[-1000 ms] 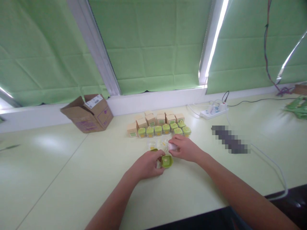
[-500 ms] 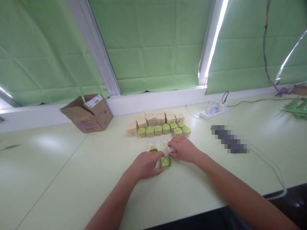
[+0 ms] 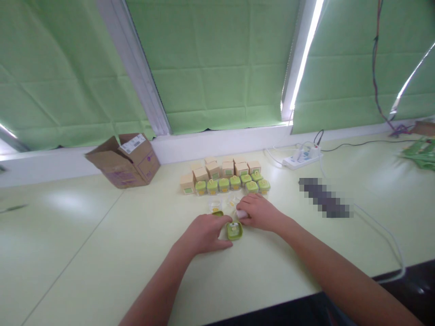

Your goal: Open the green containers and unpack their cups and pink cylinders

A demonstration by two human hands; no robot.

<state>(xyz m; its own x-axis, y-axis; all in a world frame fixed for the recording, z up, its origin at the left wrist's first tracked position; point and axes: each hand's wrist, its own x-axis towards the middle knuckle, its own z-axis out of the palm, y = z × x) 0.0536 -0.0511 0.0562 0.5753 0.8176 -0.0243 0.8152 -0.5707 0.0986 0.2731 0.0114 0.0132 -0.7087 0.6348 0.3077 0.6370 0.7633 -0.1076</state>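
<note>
My left hand [image 3: 203, 232] rests on the pale green table [image 3: 102, 253] with its fingers curled round a small green-lidded jar [image 3: 234, 230], whose lid faces me. My right hand [image 3: 260, 211] lies just right of the jar, fingers closed on a small white object [image 3: 240, 213] that I cannot name. Small clear packets [image 3: 222, 205] lie just behind both hands. Farther back stands a row of green-lidded jars [image 3: 232, 184], and behind those a row of small tan boxes [image 3: 217, 170].
An open cardboard carton [image 3: 124, 160] lies tipped at the back left. A white power strip [image 3: 302, 158] with cables sits at the back right, and a white cable [image 3: 387, 235] runs along the right side. Green blinds cover the windows behind.
Both hands have shifted slightly toward each other; the green-lidded jar has tilted so its lid shows more fully. The rows of jars and boxes have not moved.
</note>
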